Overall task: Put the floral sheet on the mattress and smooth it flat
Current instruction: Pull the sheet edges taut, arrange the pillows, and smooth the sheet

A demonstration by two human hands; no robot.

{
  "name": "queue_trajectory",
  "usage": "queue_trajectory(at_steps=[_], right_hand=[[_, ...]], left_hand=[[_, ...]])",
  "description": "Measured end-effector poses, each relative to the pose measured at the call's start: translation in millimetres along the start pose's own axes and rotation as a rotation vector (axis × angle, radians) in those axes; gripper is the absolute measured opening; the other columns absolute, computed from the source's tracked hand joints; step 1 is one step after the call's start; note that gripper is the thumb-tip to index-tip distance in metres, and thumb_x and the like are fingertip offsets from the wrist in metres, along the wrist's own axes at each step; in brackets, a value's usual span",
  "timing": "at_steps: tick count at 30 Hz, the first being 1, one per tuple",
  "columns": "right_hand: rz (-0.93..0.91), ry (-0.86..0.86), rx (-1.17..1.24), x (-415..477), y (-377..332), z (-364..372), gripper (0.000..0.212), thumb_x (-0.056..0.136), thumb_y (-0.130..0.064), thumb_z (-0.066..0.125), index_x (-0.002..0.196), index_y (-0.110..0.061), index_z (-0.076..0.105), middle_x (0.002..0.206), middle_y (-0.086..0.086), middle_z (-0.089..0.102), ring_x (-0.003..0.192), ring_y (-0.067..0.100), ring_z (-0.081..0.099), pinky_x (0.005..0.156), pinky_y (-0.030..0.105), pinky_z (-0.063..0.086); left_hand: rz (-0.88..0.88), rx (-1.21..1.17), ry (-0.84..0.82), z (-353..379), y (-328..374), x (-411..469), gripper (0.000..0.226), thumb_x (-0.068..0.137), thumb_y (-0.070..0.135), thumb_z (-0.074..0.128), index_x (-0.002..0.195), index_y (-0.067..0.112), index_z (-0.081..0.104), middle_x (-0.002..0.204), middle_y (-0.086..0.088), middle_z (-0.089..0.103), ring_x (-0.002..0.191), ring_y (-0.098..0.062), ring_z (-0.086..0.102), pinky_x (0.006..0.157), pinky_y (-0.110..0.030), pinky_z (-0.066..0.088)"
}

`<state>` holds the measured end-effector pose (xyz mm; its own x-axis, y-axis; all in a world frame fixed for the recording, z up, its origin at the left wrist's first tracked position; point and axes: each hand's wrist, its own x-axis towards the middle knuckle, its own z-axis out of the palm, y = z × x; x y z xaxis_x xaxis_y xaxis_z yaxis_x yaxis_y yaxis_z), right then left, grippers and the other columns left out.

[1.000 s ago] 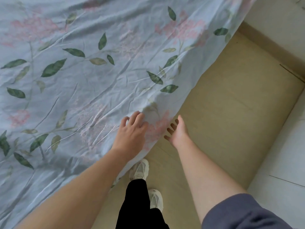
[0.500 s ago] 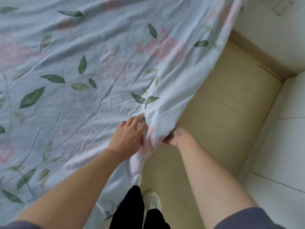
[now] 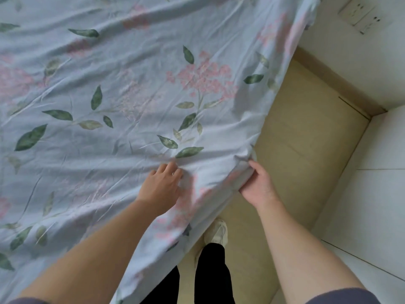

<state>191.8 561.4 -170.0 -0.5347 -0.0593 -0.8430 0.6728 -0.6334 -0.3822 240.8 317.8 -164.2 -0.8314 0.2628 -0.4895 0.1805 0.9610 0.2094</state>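
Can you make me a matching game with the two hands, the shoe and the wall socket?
Things:
1. left hand
2. right hand
3. shoe
4. wall socket

Places:
A. top right corner, on the wall
B. lying flat on the sheet
C. on the floor by the bed
D. pinching the sheet's edge

Pairs: 1-B, 2-D, 3-C, 4-A

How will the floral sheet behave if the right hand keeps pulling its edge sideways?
Probably floppy: the floral sheet bunches into soft folds in the right hand grip and drapes over the bed's side. It looks thin and light, creased all over, so it should follow the pull easily. Under the flat left hand it may slide and wrinkle rather than stay put.
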Motion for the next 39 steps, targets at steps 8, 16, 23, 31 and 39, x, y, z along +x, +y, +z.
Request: queue_trajectory(at_steps=[8, 16, 23, 31, 39], right_hand=[[-0.131, 0.339, -0.071, 6, -42, -55, 0.020, 0.086, -0.025, 0.061, 0.100, -0.013, 0.069, 0.102, 0.009, 0.072, 0.092, 0.025, 0.069, 0.089, 0.038, 0.052], [0.049, 0.408, -0.216, 13, -85, -90, 0.027, 0.086, -0.033, 0.063, 0.104, -0.013, 0.067, 0.097, 0.007, 0.070, 0.087, 0.023, 0.066, 0.085, 0.037, 0.051], [0.086, 0.354, -0.321, 49, -167, -23, 0.015, 0.094, -0.028, 0.054, 0.086, -0.016, 0.056, 0.078, -0.004, 0.059, 0.071, 0.011, 0.056, 0.066, 0.028, 0.041], [-0.004, 0.405, -0.412, 111, -280, 57, 0.015, 0.096, -0.022, 0.048, 0.082, -0.020, 0.051, 0.078, -0.003, 0.060, 0.067, 0.010, 0.055, 0.063, 0.028, 0.040], [-0.089, 0.377, -0.594, 177, -377, 106, 0.013, 0.092, -0.022, 0.054, 0.105, -0.021, 0.057, 0.107, 0.000, 0.062, 0.096, 0.016, 0.057, 0.074, 0.033, 0.048]], left_hand=[[-0.161, 0.068, -0.192, -17, 25, 20, 0.033, 0.093, 0.028, 0.043, 0.125, 0.017, 0.045, 0.132, -0.003, 0.038, 0.120, -0.024, 0.040, 0.093, -0.035, 0.040], [-0.286, 0.069, -0.371, -48, 51, 56, 0.039, 0.092, 0.022, 0.041, 0.131, 0.017, 0.041, 0.136, -0.006, 0.040, 0.127, -0.026, 0.041, 0.094, -0.039, 0.040], [-0.147, 0.046, -0.328, -99, 77, 130, 0.032, 0.095, 0.025, 0.036, 0.124, 0.015, 0.044, 0.125, -0.008, 0.045, 0.117, -0.028, 0.048, 0.084, -0.039, 0.040], [-0.070, 0.005, -0.164, -186, 67, 251, 0.022, 0.096, 0.018, 0.033, 0.109, 0.012, 0.048, 0.107, -0.005, 0.049, 0.096, -0.025, 0.053, 0.070, -0.032, 0.036], [-0.058, 0.023, -0.132, -248, 85, 354, 0.020, 0.094, 0.017, 0.034, 0.105, 0.014, 0.050, 0.104, -0.001, 0.052, 0.095, -0.022, 0.053, 0.068, -0.030, 0.034]])
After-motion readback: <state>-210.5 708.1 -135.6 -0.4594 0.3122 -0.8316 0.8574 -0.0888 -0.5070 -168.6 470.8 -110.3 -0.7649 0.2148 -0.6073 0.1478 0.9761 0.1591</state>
